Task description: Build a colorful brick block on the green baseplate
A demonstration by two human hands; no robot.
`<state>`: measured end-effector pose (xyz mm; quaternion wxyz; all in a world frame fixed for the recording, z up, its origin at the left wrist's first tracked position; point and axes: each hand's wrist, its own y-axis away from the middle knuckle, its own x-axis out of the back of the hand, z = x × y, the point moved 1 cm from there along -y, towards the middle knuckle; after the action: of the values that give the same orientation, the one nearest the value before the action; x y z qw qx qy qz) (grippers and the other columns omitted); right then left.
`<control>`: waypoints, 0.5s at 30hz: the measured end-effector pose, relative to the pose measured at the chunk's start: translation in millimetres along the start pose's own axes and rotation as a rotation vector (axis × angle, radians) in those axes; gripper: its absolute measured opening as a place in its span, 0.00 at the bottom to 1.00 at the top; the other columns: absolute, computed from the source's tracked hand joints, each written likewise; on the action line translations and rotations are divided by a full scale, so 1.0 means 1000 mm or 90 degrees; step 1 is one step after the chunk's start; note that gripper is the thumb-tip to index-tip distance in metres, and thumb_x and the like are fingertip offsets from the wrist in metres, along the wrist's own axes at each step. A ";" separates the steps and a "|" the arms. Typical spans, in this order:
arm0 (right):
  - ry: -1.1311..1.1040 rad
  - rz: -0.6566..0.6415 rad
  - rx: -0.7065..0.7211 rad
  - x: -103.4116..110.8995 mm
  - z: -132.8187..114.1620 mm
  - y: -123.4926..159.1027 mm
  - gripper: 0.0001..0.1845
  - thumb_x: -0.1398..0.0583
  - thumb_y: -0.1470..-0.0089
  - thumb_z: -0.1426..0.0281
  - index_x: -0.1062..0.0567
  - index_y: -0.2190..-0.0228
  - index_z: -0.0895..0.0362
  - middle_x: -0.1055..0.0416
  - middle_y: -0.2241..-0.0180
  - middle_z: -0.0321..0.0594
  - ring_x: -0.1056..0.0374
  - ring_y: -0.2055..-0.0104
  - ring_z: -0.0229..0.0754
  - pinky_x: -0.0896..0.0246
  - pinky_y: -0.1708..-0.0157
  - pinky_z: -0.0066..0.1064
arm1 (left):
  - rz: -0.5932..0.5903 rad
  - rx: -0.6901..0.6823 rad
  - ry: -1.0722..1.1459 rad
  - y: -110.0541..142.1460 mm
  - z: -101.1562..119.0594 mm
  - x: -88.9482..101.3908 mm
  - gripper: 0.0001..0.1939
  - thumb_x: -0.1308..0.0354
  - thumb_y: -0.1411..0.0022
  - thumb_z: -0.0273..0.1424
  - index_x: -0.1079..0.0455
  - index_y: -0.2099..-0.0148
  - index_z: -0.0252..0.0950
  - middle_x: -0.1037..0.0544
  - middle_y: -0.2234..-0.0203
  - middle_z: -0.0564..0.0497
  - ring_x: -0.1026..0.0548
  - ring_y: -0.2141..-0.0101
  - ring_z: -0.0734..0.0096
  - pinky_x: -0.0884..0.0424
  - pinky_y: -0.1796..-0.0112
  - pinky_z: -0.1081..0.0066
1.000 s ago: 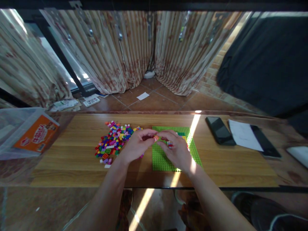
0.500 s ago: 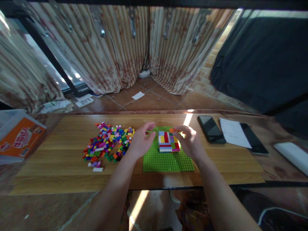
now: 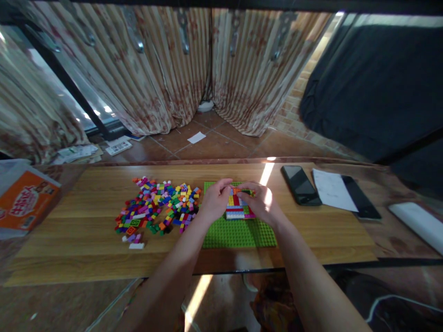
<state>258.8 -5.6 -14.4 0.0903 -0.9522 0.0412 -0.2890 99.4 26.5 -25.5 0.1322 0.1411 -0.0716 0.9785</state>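
The hands (image 3: 262, 201) hide part of the brick build (image 3: 236, 208); the left edge crops the plastic box (image 3: 27, 200).

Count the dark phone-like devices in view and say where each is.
2: first device, right of the right hand; second device, along the right edge of the white paper, seemingly partly beneath it. Others could be hidden.

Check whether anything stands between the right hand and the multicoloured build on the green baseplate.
Nothing visible does. The right hand leans over the multicoloured build, an orange brick at its fingertips; the left hand is opposite.
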 end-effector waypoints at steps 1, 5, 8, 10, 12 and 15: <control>-0.001 0.001 -0.001 0.000 -0.001 0.000 0.10 0.39 0.49 0.69 0.20 0.65 0.54 0.24 0.62 0.42 0.29 0.59 0.44 0.35 0.56 0.37 | 0.010 0.003 0.010 -0.001 -0.001 -0.001 0.15 0.48 0.38 0.27 0.29 0.50 0.34 0.19 0.58 0.45 0.22 0.56 0.64 0.27 0.53 0.64; -0.006 0.010 -0.009 0.001 -0.005 0.000 0.09 0.39 0.50 0.69 0.19 0.67 0.54 0.23 0.64 0.40 0.28 0.60 0.44 0.34 0.58 0.37 | 0.042 0.014 0.022 -0.002 -0.001 -0.006 0.13 0.43 0.41 0.28 0.27 0.54 0.33 0.19 0.59 0.43 0.21 0.58 0.63 0.26 0.55 0.64; 0.000 0.006 -0.012 0.000 -0.007 -0.001 0.09 0.40 0.50 0.70 0.19 0.68 0.54 0.23 0.65 0.40 0.28 0.62 0.44 0.34 0.59 0.37 | 0.062 0.027 0.028 -0.003 0.000 -0.008 0.11 0.41 0.44 0.26 0.25 0.57 0.31 0.19 0.61 0.43 0.21 0.61 0.64 0.26 0.56 0.65; 0.010 0.004 -0.019 0.000 -0.007 -0.001 0.09 0.40 0.50 0.71 0.19 0.68 0.54 0.22 0.66 0.39 0.28 0.62 0.44 0.34 0.59 0.37 | 0.086 0.040 0.029 -0.005 0.000 -0.011 0.10 0.40 0.45 0.25 0.25 0.59 0.32 0.18 0.63 0.44 0.21 0.62 0.65 0.25 0.57 0.66; 0.022 -0.002 -0.029 -0.001 -0.007 -0.002 0.09 0.40 0.50 0.72 0.19 0.68 0.55 0.22 0.66 0.39 0.27 0.62 0.44 0.33 0.58 0.36 | 0.114 0.055 0.024 -0.006 0.001 -0.013 0.10 0.40 0.47 0.24 0.24 0.60 0.32 0.18 0.65 0.45 0.21 0.64 0.66 0.25 0.59 0.67; 0.036 -0.020 -0.039 -0.001 -0.006 -0.003 0.10 0.41 0.50 0.72 0.19 0.67 0.55 0.21 0.65 0.39 0.27 0.62 0.44 0.33 0.59 0.35 | 0.142 0.073 0.012 -0.007 0.004 -0.015 0.10 0.40 0.48 0.23 0.24 0.61 0.32 0.18 0.67 0.45 0.21 0.65 0.66 0.25 0.60 0.68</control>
<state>254.5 -3.2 -9.3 0.0556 -0.9464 0.0372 -0.3158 116.3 28.7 -25.9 0.0145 0.1303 -0.0294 0.9909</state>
